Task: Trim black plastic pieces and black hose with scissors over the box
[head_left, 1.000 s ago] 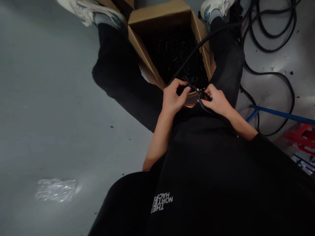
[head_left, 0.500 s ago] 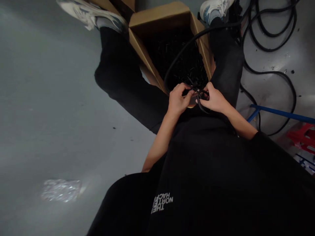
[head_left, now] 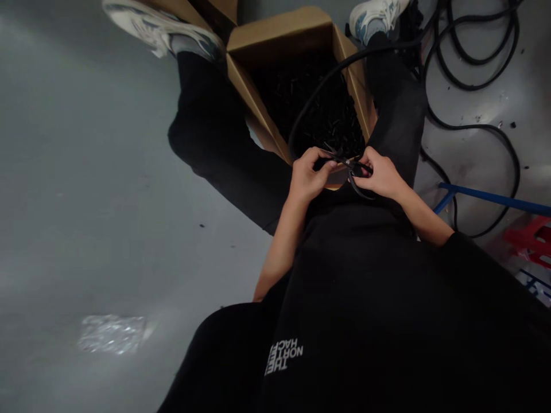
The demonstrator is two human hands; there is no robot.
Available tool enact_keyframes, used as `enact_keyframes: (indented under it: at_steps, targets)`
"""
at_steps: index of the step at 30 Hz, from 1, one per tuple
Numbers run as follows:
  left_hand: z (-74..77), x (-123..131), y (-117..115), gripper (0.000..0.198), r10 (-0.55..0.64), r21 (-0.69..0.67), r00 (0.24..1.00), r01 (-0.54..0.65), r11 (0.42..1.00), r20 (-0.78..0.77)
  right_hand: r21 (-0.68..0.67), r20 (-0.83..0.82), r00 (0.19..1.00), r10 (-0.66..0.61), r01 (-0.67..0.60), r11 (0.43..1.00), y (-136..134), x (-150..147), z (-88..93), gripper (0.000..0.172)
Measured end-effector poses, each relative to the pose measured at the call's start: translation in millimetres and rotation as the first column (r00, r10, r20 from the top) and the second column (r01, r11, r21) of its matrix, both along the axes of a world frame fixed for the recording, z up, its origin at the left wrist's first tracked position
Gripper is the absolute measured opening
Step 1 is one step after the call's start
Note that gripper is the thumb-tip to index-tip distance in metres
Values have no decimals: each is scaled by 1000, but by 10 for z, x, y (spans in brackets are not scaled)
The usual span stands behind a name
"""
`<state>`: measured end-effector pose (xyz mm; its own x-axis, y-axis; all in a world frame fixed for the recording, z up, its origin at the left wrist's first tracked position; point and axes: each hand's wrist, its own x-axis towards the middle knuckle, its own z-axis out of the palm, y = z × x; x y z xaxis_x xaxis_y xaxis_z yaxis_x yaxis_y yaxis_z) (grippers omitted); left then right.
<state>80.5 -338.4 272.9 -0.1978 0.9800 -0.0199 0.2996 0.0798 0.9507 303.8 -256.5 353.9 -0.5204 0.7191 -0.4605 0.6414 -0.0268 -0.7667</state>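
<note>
Moved: the black cable (head_left: 321, 83) had bowed into a rounder loop above the cardboard box (head_left: 279, 31), and the left hand (head_left: 310, 175) and right hand (head_left: 381, 175) had drawn closer together around it.

Left hand: clenched, with the fingers curled over the cable and the fingertips reaching toward the right hand.

Right hand: grasping, with the thumb and fingers pinched around the thin black strands at the meeting point of the hands.

Held item: a tangle of thin black strands (head_left: 348, 166) sat between the hands, joined to the cable, just above the near edge of the box; the fingers hid how they were joined.

Cable: it ran from the hands up over the box, then toward the right leg.

Clothing: a black sweatshirt (head_left: 344, 298) filled the foreground, with black trousers (head_left: 400, 115) on the legs to either side of the box.

Box: a deep heap of small black pieces (head_left: 305, 109) lay inside; how many there were could not be told.

Shoes: a white sneaker (head_left: 161, 31) and a second white sneaker (head_left: 374, 17) stood beyond the box.

Floor: grey concrete (head_left: 107, 201) spread to the left, and coiled black cables (head_left: 469, 51) lay to the right.

Far right: a blue metal rail (head_left: 495, 201) passed near a red plastic crate (head_left: 529, 241).
</note>
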Motion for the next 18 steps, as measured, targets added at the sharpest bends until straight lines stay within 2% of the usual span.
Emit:
enact_keyframes:
  at_steps: [3,7,11,14,18]
  targets:
    - [188,17,-19,50,18,68,1000,-17,998,-20,61,-77,997,25,-20,998,-5,34,88,49]
    - [568,22,-57,55,17,122,999,-12,992,-41,174,-162,980,115,-86,981,-12,88,287,62]
    - [905,29,-75,48,16,221,999,-6,975,-42,270,-168,964,207,-157,950,15,126,443,73]
    - [1039,49,-69,47,27,266,998,-10,964,-61,304,-174,958,226,-166,938,45,156,454,78]
    - [1097,56,-55,47,30,304,998,-10,953,-62,298,-201,957,210,-145,944,51,199,394,84]
